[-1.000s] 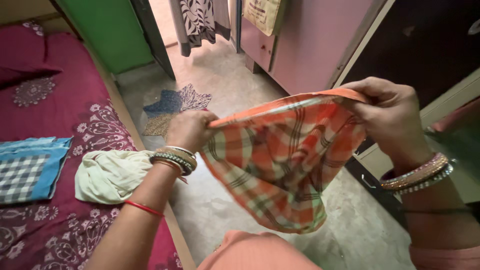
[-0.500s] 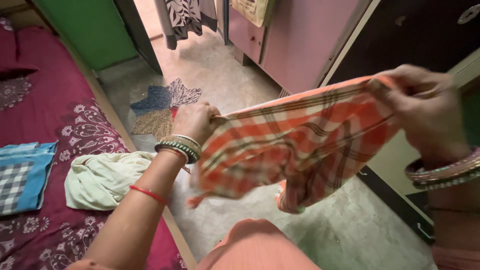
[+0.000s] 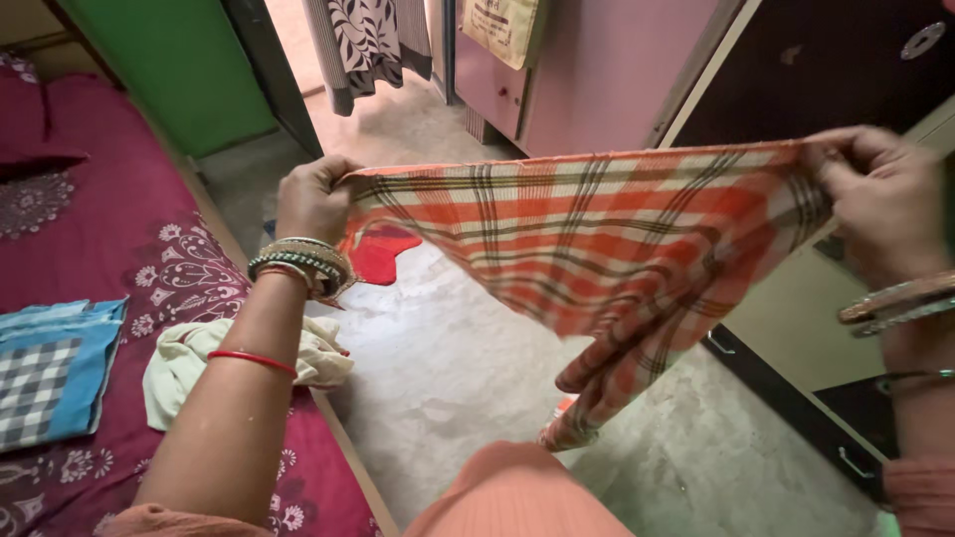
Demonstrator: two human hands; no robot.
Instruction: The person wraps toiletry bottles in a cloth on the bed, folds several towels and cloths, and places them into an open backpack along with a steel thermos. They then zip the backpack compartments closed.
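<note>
Both hands pinching checked cloth (image 3: 587, 234) taut: left hand (image 3: 313, 194), right hand (image 3: 880, 194). Spreading step; next, probably folding corners together.

The orange checked cloth (image 3: 597, 239) hides the floor mat behind it — the blue checked cloth (image 3: 50, 368) is cut off at the left edge, the right forearm by the right edge.

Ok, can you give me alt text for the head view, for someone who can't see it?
Two bare hands, the left hand and the right hand, hold an orange checked cotton cloth stretched out by its top corners above a grey concrete floor. On the maroon patterned bedspread to the left lie a crumpled cream cloth and a folded blue checked cloth.
</note>
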